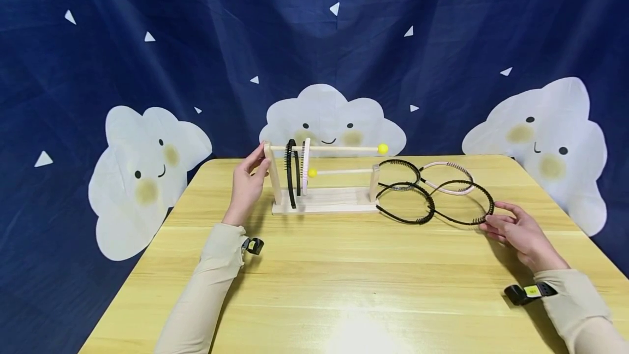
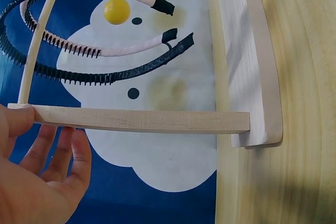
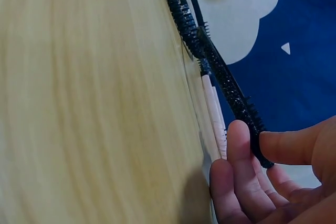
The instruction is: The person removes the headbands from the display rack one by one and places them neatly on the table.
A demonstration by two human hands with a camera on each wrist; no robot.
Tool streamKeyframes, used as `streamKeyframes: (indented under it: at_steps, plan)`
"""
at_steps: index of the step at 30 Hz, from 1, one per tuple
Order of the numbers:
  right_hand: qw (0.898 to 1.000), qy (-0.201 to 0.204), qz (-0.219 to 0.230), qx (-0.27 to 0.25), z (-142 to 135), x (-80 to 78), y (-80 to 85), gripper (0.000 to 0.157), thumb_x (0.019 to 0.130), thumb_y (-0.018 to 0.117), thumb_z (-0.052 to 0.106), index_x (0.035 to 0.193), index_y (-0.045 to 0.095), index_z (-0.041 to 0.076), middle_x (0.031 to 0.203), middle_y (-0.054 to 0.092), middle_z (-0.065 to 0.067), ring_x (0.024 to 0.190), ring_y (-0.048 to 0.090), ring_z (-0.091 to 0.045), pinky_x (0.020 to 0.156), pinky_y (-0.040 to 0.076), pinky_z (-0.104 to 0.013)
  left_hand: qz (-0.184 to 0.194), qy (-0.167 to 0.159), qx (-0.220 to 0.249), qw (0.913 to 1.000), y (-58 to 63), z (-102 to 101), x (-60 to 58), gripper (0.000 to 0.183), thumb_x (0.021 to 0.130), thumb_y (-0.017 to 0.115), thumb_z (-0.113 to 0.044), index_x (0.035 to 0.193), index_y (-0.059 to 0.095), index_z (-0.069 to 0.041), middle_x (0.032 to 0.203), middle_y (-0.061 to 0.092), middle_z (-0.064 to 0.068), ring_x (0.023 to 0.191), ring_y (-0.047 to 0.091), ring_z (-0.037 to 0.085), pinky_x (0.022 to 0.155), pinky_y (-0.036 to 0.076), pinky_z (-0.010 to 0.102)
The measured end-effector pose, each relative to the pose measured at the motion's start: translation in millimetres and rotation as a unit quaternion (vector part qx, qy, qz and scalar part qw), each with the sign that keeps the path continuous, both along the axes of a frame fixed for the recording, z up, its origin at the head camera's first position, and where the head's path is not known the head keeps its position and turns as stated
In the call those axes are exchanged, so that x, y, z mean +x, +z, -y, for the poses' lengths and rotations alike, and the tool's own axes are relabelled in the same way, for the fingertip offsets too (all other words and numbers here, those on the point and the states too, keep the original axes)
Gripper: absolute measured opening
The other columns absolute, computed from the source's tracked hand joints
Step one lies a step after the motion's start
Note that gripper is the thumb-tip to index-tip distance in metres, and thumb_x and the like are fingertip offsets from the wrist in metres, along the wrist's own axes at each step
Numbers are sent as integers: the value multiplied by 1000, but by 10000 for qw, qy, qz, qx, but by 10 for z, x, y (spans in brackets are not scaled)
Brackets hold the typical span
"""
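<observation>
My left hand [image 1: 247,186] grips the top of the left upright [image 1: 273,176] of a wooden rack, thumb on one face and fingers behind it. From that upright a rod [image 1: 344,149] ends in a yellow ball [image 1: 383,149]. A black headband [image 1: 290,173] and a pale pink headband [image 1: 306,165] hang on it, comb teeth showing in the left wrist view. At the right, my right hand [image 1: 528,238] pinches the near edge of a glittery black headband [image 3: 228,85] between thumb and fingers. Its far part overlaps other headbands.
Two more black headbands [image 1: 404,222] and a pale pink headband [image 1: 444,192] lie beside the rack's base [image 1: 324,209]. A lower rod with a yellow ball [image 1: 312,172] points left from the short right post [image 1: 375,182]. Behind the wooden table [image 1: 314,266] hangs a blue cloud-patterned curtain [image 1: 236,31].
</observation>
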State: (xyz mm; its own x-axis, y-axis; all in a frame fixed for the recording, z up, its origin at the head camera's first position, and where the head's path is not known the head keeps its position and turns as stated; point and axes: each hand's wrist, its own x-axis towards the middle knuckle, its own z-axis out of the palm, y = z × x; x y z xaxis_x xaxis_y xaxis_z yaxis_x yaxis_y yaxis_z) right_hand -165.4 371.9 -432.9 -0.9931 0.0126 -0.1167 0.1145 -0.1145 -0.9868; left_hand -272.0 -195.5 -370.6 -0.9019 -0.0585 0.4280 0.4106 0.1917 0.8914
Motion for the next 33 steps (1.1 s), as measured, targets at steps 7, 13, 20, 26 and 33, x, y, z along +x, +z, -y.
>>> streamKeyframes:
  at_steps: [7,13,20,26,33]
  plan:
    - [9995,-74,188,257,-22,6,-8,32,102,58,2,120,41,22,88,75,9,78,75,-8,72,60,-21,-14,-21,-60,10000,-7,7,1,48,104,60,-20,151,52,-18,143,61,13,125,58,24,88,52,16]
    - [9928,-124,298,1157,-39,-3,11,40,103,60,9,134,36,-1,87,70,8,78,74,-7,74,60,-21,-42,-20,-74,10000,-3,7,2,48,104,60,-21,151,52,-18,144,61,13,125,58,25,87,52,15]
    - [9834,-22,312,1789,-37,-17,28,68,105,55,10,148,13,-23,86,72,10,78,73,-4,75,59,-20,28,31,-75,10000,-1,17,8,48,104,60,-22,152,52,-19,144,61,12,125,57,24,94,54,24]
    - [9798,73,344,1970,-49,-5,32,66,107,52,12,147,16,-25,88,73,13,81,72,-2,78,59,-20,5,6,-119,9999,0,28,8,49,104,60,-23,152,51,-18,143,61,11,126,58,24,96,55,32]
    - [9787,105,307,2028,-61,13,46,63,108,51,17,144,24,-27,88,73,16,82,71,0,78,59,-19,34,-40,-82,10000,6,22,7,49,104,60,-23,152,51,-18,143,61,11,126,57,23,92,53,23]
